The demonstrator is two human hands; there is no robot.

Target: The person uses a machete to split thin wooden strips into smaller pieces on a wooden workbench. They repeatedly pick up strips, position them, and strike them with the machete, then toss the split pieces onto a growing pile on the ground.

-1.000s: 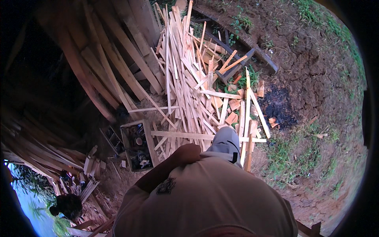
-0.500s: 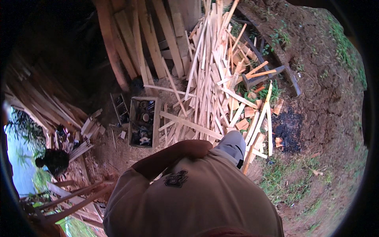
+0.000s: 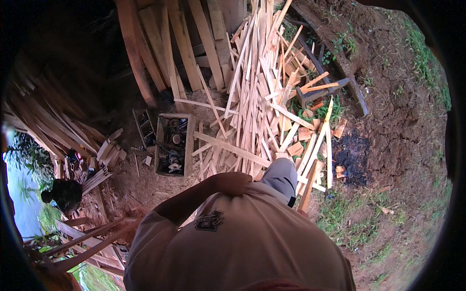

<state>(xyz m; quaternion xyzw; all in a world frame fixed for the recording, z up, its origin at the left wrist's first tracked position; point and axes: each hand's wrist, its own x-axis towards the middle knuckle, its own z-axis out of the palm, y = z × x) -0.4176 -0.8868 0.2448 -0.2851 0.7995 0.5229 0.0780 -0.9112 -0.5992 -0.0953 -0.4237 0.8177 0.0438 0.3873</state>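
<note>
My left arm bends across the front of my light shirt (image 3: 262, 242). At the shirt's lower front edge, beside my grey trouser leg (image 3: 281, 175), rests my left hand (image 3: 234, 183). Its back faces up and its fingers are tucked out of sight, so whether it grips the cloth is hidden. My right hand does not show; my body covers that side. Past my leg spreads a large heap of thin wooden strips (image 3: 247, 97). One wider strip (image 3: 233, 149) lies crosswise nearest my left hand. A narrow board (image 3: 307, 191) slants beside my leg on the right.
An open wooden box (image 3: 189, 145) of mixed items stands left of the heap. Tall planks (image 3: 184, 46) lean behind it. Stacked boards (image 3: 53, 109) and a dark-clothed person (image 3: 65, 194) are at far left. A black burnt patch (image 3: 352, 157) marks the ground at right.
My left hand and forearm have shifted slightly left along the shirt front. The view has moved a little, and the wood heap and box appear nearly unchanged.
</note>
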